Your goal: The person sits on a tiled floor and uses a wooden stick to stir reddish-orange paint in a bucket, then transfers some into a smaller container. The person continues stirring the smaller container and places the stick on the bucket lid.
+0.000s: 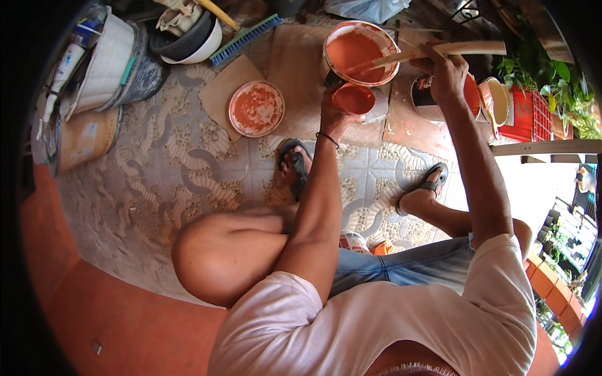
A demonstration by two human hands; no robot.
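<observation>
A white paint bucket (327,57) with orange-red paint inside stands on the cardboard ahead of me. My right hand (444,70) is closed round a long wooden stick (461,49), whose far end dips into that paint. Against the near side of the bucket, my left hand (337,118) grips a small cup (353,99), its inside coated or filled with orange-red paint. A round lid (256,108) smeared with orange and white paint lies left of the bucket.
Brown cardboard (295,69) covers the floor tiles under the buckets. A blue-bristled broom (246,39) and stacked buckets (103,69) stand at the left. A second paint can (426,98), a cream-coloured container (500,103) and a red crate (527,116) are at the right, near plants (558,78).
</observation>
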